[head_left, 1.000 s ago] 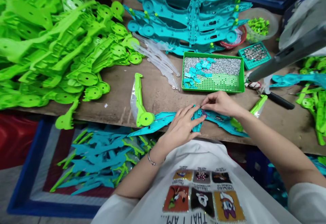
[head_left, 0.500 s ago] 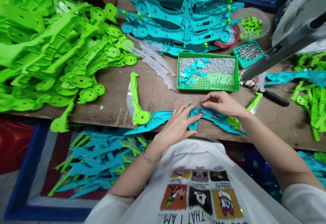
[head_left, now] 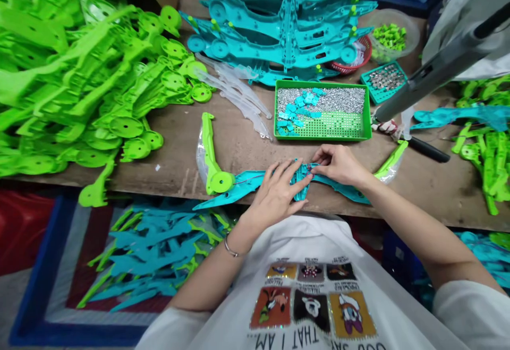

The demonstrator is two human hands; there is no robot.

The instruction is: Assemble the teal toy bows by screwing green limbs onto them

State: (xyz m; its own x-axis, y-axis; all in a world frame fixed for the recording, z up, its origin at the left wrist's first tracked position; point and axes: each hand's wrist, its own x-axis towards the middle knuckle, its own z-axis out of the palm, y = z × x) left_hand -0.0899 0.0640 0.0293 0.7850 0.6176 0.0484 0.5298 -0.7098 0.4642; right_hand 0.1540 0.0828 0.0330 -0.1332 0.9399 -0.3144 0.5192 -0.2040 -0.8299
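A turquoise plastic wing-shaped part (head_left: pixel 229 195) lies along the table's front edge, with a lime-green arm (head_left: pixel 217 177) on its left end and another lime-green arm (head_left: pixel 392 161) on its right. Both arms have clear plastic along them. My left hand (head_left: pixel 279 188) rests flat over the part's middle, fingers stretched out and pressing on it. Just right of the centre piece (head_left: pixel 300 190), my right hand (head_left: pixel 338 164) is closed in a pinch against the part. Thin dark wire shows near those fingertips; what they hold is too small to make out.
Beyond the hands stands a green tray (head_left: pixel 322 138) of screws and small turquoise pieces. Lime-green parts (head_left: pixel 79 79) are heaped at left, turquoise parts (head_left: pixel 287 36) stacked at the back. A grey pole-like tool (head_left: pixel 430 74) slants in from the right, near a black handle (head_left: pixel 428 150).
My right hand has moved slightly left and down, its fingertips now pinching near the part's centre. My left hand stays pressed on the part. The view has shifted slightly.
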